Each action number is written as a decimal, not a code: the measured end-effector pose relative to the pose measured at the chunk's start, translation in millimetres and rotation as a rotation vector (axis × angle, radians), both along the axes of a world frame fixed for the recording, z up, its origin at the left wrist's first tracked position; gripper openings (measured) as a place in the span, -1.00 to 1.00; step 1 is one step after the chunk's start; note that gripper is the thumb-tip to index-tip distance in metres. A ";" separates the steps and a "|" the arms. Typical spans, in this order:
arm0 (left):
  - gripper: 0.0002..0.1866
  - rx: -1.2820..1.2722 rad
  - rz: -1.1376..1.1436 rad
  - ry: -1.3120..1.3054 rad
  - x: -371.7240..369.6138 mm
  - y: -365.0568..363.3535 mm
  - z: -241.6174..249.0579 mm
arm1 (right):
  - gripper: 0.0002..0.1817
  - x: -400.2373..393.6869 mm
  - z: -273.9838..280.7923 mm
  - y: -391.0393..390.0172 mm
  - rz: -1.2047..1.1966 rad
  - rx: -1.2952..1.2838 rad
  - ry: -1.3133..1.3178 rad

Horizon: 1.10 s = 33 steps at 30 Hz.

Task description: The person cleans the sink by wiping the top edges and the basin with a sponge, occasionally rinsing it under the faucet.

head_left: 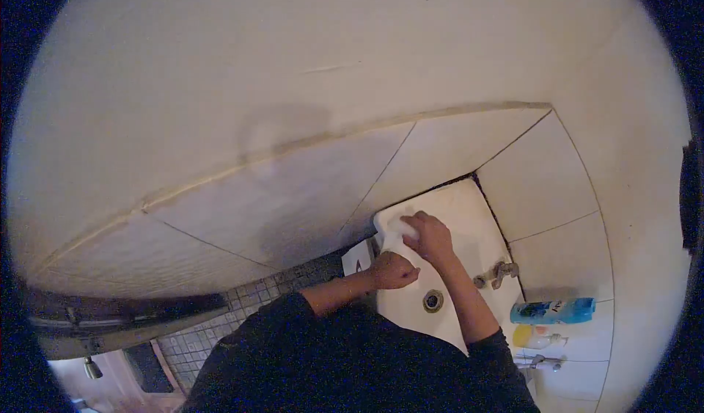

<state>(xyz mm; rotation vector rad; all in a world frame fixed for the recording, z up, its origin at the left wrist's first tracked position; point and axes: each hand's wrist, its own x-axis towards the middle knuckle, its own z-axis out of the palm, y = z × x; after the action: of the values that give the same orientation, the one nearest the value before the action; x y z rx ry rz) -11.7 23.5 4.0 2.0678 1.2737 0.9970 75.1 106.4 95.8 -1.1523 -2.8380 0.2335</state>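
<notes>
Room: tiled bathroom corner seen from above, with a pale wall (293, 83) over large wall tiles and a small-mosaic floor (257, 295) at lower left.
Left hand: left hand (392, 270) curled into a loose fist at the sink's left rim, fingers closed; whether it pinches anything I cannot tell.
Sink: white sink (469, 207) runs diagonally, its far end tucked into the corner; drain (433, 300) sits in the basin just below the left hand.
White cloth: white cloth (392, 226) lies on the sink's upper left rim, long axis running along that rim toward the left hand.
Right hand: right hand (429, 237) is pressed on the cloth's upper end, fingers bent down over it, gripping or pushing it flat.
Key relation: cloth lies under and just left of the right fingers, and its lower end reaches near the left fist, so both hands are close to it, the right one in contact.
Tap: metal tap (499, 272) on the right rim, apart from both hands.
Bottles: blue bottle (554, 311) lying on its side on a ledge, yellow bottle (539, 336) just below it.
</notes>
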 end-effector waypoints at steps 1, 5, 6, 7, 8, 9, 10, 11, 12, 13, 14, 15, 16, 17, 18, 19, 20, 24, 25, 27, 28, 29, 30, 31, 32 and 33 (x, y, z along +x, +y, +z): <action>-0.58 0.006 0.000 -0.002 -0.1 0.2 0.6 | -0.57 -7.8 1.8 1.7 -0.032 0.043 -0.028; -0.57 -0.022 -0.005 0.056 -1.4 3.0 -3.8 | -0.56 -18.7 -19.4 -9.2 0.061 0.169 0.156; -0.57 -0.020 -0.001 0.056 -3.8 2.9 -3.0 | -0.56 -15.3 -15.0 -7.9 0.065 0.170 0.157; -0.57 -0.005 -0.023 0.031 -4.3 2.4 -1.3 | -0.55 -8.3 -7.8 -7.0 0.083 0.057 0.087; -0.57 0.009 -0.048 0.002 -3.4 1.6 -0.4 | -0.54 -3.8 -3.5 -7.6 0.098 -0.057 0.013; -0.57 0.006 -0.053 -0.001 -0.8 0.6 -0.8 | -0.54 -3.4 -1.9 -6.4 0.092 -0.061 0.010; -0.56 -0.016 -0.034 0.018 -0.2 0.9 -0.6 | -0.54 -7.3 1.5 -1.4 0.032 -0.021 -0.001; -0.56 -0.037 -0.015 0.040 -0.7 1.3 -0.3 | -0.54 -10.4 2.8 0.6 -0.029 0.019 -0.009; -0.56 -0.037 -0.022 0.045 -2.0 0.2 1.3 | -0.54 -14.4 -0.7 -3.0 -0.035 0.019 -0.004; -0.56 -0.017 -0.039 0.051 -3.2 -0.8 3.1 | -0.55 -19.7 -7.1 -8.1 -0.030 0.079 0.037; -0.56 0.004 -0.056 0.055 -4.6 -0.6 5.4 | -0.56 -21.5 -13.4 -11.2 -0.023 0.139 0.076; -0.56 0.006 -0.061 0.061 -5.8 -0.1 5.9 | -0.56 -17.4 -14.4 -14.6 0.042 0.104 0.127; -0.57 -0.003 -0.057 0.066 -6.7 -0.7 6.1 | -0.56 -11.7 -11.4 -11.0 0.036 0.107 0.133; -0.57 -0.015 -0.055 0.070 -6.1 -1.6 6.4 | -0.55 -2.6 -6.6 -8.4 0.031 0.024 0.078; -0.57 -0.015 -0.066 0.070 -5.9 -1.6 7.6 | -0.53 3.0 -1.1 -7.0 0.024 -0.058 0.019; -0.58 -0.035 -0.074 0.054 -6.2 -1.8 8.6 | -0.54 4.4 -0.1 -1.6 -0.026 -0.077 -0.003; -0.59 -0.053 -0.082 0.039 -6.0 -1.7 10.1 | -0.54 1.1 -1.8 1.9 -0.035 -0.076 -0.002; -0.60 0.035 -0.056 0.032 -6.9 -0.6 0.3 | -0.54 -19.8 -9.1 -5.0 -0.122 0.154 0.070; -0.61 0.011 -0.055 0.021 -8.4 -1.1 1.1 | -0.54 -18.0 -3.3 -9.6 -0.032 0.067 0.050; -0.61 -0.014 -0.052 0.007 -9.6 -1.8 3.9 | -0.56 -11.1 4.1 -4.3 0.087 -0.028 0.002; -0.61 0.010 -0.052 -0.004 -8.9 -1.6 5.2 | -0.56 -12.1 4.7 0.2 0.090 -0.030 -0.001; -0.61 0.032 -0.051 -0.015 -8.8 -1.8 6.2 | -0.56 -14.3 5.6 5.3 0.007 -0.020 -0.033; -0.61 0.031 -0.047 -0.015 -8.5 -1.8 5.6 | -0.56 -18.0 8.2 6.5 -0.078 -0.009 -0.062; -0.61 0.019 -0.054 0.019 -9.1 -0.9 5.2 | -0.55 -23.9 -4.3 4.8 -0.066 0.110 -0.004; -0.60 0.007 -0.062 0.051 -8.7 -0.1 4.8 | -0.55 -25.9 -9.6 -0.9 -0.066 0.112 -0.003; -0.60 0.007 -0.062 0.051 -7.9 0.1 3.8 | -0.56 -29.1 -10.0 -8.5 0.001 0.115 0.038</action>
<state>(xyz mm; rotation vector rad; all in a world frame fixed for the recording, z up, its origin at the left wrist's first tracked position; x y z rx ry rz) -19.5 23.6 7.8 2.1374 1.2249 0.9279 46.0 97.9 85.8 -1.1118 -2.7781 0.0898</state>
